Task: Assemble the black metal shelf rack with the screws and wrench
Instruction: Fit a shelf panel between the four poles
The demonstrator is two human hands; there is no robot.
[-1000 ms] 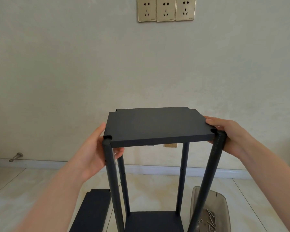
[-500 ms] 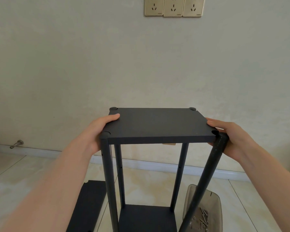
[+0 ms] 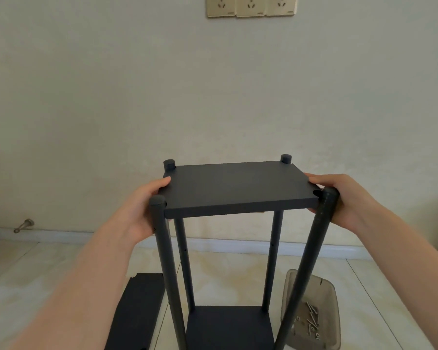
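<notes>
A: Two loose things lie nearest?
B: Yes. A spare black panel (image 3: pixel 137 311) lies flat on the floor tiles at near left. A clear grey tray (image 3: pixel 325 291) at near right has screws (image 3: pixel 311 317) in it. Between them sits the rack's bottom shelf (image 3: pixel 228 327), with four posts rising from it.
A: And the hands?
B: The left hand (image 3: pixel 142 208) grips the left edge of the top shelf panel (image 3: pixel 238 185), thumb on top and fingers curled beneath, behind the near left post (image 3: pixel 167 261). The right hand (image 3: pixel 349 198) grips the right edge, fingers over the top, beside the leaning near right post (image 3: pixel 311 248).
A: How does the panel sit?
B: Roughly level between the posts, whose tops poke above its corners.
A: Beyond?
B: A door stop (image 3: pixel 23 225) low on the far-left wall, and three wall sockets (image 3: pixel 250 6) high up.
</notes>
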